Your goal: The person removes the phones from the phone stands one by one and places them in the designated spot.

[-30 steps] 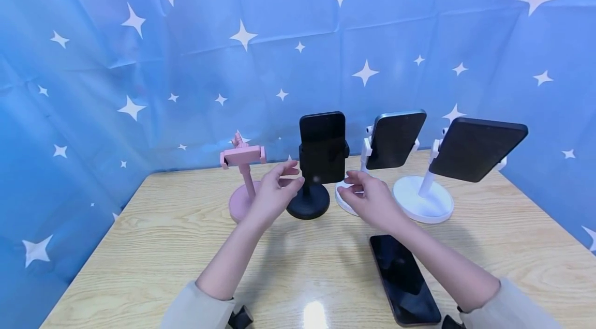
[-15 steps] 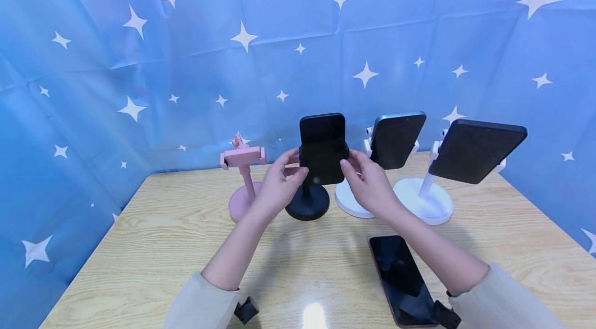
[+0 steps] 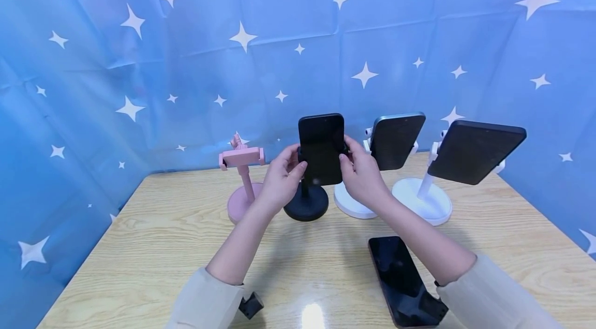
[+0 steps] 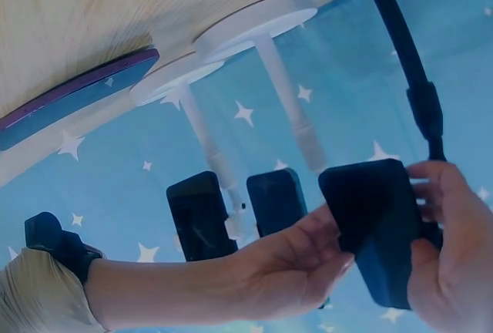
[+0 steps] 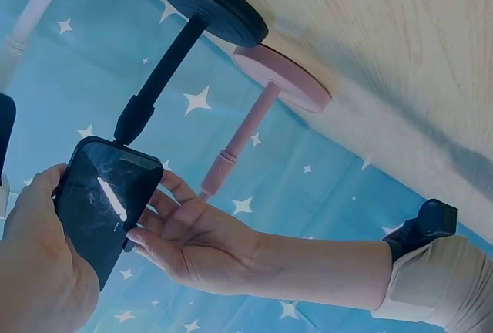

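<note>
A black phone [image 3: 321, 150] stands upright in the clamp of a black phone stand [image 3: 306, 204]. My left hand [image 3: 279, 179] grips the clamp's left side, fingers reaching behind and thumb in front near the phone's edge. On the opposite side my right hand [image 3: 365, 176] grips the clamp, its index finger high on the edge and its thumb on the front. In the right wrist view the phone [image 5: 104, 202] sits between both hands, its screen showing a bright reflection. The black stand's round base [image 5: 212, 5] rests on the table.
To the left is a pink phone stand [image 3: 243, 158] with no phone. At the right, two white stands hold a phone [image 3: 398, 143] and a larger tablet-like device [image 3: 477, 153]. Another phone [image 3: 402, 280] lies on the wooden table [image 3: 153, 262], under my right forearm. A blue starry curtain [image 3: 200, 60] hangs behind.
Both hands have closed in on the black stand's clamp from its two sides; the right hand moved up and left onto it. The stand and phone have stayed in place.
</note>
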The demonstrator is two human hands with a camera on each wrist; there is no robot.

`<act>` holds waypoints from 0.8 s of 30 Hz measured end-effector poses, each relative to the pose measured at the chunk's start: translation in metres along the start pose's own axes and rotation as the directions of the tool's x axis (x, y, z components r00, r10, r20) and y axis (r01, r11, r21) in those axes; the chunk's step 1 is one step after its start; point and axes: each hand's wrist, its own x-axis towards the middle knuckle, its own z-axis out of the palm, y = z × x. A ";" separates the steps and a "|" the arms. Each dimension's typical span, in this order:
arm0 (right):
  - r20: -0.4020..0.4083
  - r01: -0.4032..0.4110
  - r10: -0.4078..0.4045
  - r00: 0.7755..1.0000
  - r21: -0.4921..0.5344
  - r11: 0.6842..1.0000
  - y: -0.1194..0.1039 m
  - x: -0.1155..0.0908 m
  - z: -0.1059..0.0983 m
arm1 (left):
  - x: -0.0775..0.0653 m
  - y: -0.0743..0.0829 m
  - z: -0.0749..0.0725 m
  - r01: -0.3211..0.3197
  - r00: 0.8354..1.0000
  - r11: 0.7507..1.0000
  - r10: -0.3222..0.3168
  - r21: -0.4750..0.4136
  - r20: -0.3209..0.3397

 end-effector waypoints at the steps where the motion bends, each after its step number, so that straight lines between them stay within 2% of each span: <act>1: -0.004 -0.003 0.003 1.000 -0.006 1.000 0.000 0.001 0.000 | 0.000 0.000 0.000 0.001 1.000 1.000 -0.001 -0.003 0.002; 14: 0.004 -0.006 0.006 1.000 -0.003 1.000 0.003 0.005 -0.003 | 0.002 -0.004 0.003 -0.028 1.000 0.995 0.027 -0.092 -0.011; 24: -0.031 0.056 -0.056 0.998 -0.014 0.998 0.007 0.002 -0.001 | 0.000 -0.007 0.001 -0.046 0.999 0.991 0.043 -0.122 -0.021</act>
